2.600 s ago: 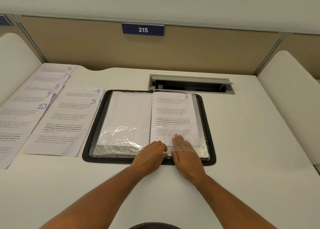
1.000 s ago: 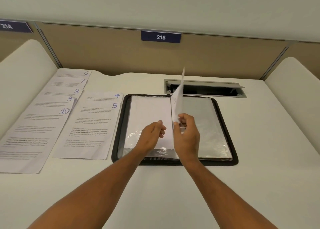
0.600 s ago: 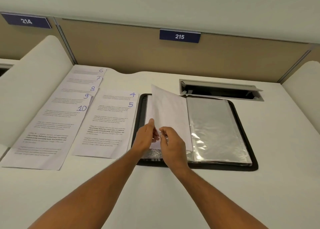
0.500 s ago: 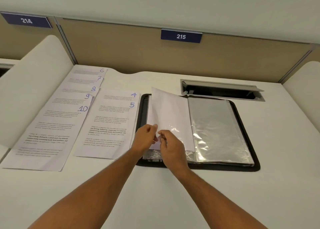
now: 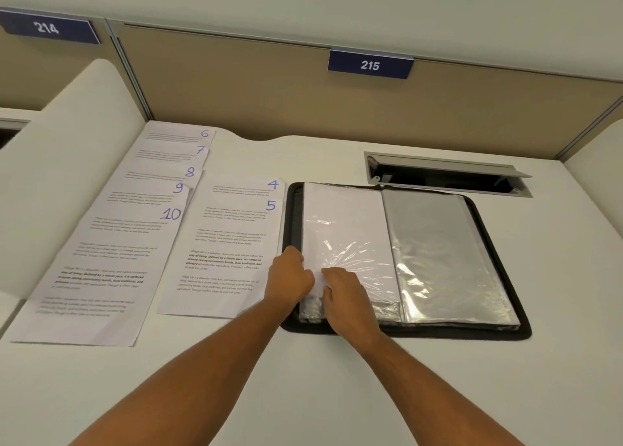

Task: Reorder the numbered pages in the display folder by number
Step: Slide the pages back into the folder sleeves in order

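Head-worn camera looks forward and down, close over the desk [image 5: 337,395].

Open on the white desk [image 5: 438,395], a black display folder [image 5: 499,270] with a blank-side sleeved page [image 5: 344,223] at its 9 o'clock half; at that page's 6 o'clock edge, left hand [image 5: 290,278] and right hand [image 5: 347,299] pinching; at 9 o'clock, loose pages 4–5 [image 5: 229,260] and 6–10 [image 5: 111,253] fanned flat.
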`<state>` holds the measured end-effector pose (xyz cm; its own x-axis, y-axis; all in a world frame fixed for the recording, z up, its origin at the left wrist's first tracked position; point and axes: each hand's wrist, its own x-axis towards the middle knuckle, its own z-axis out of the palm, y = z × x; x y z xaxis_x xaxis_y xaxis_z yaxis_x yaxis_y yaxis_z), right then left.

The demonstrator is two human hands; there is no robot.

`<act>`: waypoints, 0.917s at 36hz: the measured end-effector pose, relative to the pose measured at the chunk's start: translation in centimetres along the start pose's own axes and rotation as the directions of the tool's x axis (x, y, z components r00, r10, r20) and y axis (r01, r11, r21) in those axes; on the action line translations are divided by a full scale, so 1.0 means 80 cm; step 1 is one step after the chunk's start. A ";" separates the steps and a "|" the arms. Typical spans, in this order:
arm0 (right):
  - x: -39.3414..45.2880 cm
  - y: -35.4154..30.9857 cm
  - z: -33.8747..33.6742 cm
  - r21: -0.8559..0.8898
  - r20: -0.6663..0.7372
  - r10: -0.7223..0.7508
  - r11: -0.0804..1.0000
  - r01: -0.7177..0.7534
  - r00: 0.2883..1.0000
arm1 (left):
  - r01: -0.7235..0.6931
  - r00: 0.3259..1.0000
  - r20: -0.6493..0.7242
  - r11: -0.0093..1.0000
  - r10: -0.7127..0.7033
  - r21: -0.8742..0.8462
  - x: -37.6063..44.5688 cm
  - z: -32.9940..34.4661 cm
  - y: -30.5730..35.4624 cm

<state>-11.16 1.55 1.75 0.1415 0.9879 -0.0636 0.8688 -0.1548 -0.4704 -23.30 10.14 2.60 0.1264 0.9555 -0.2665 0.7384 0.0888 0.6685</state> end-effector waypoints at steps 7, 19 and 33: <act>0.035 0.007 0.010 -0.280 0.004 -0.110 0.954 0.107 0.994 | -0.061 0.998 0.026 0.993 0.058 0.102 0.023 -0.026 -0.012; 0.145 -0.030 0.008 -0.182 0.003 -0.110 0.977 0.108 0.994 | -0.062 0.983 -0.164 0.989 0.084 0.137 0.134 -0.125 -0.056; 0.315 -0.079 0.002 -0.133 0.024 -0.092 0.987 0.094 0.996 | -0.087 0.973 -0.176 0.942 0.151 0.324 0.272 -0.216 -0.100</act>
<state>-13.18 27.40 3.00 0.0499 0.9979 -0.0411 0.9338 -0.0613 -0.3526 -37.90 35.09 3.43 0.1176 0.9924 -0.0363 0.8991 -0.0909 0.4282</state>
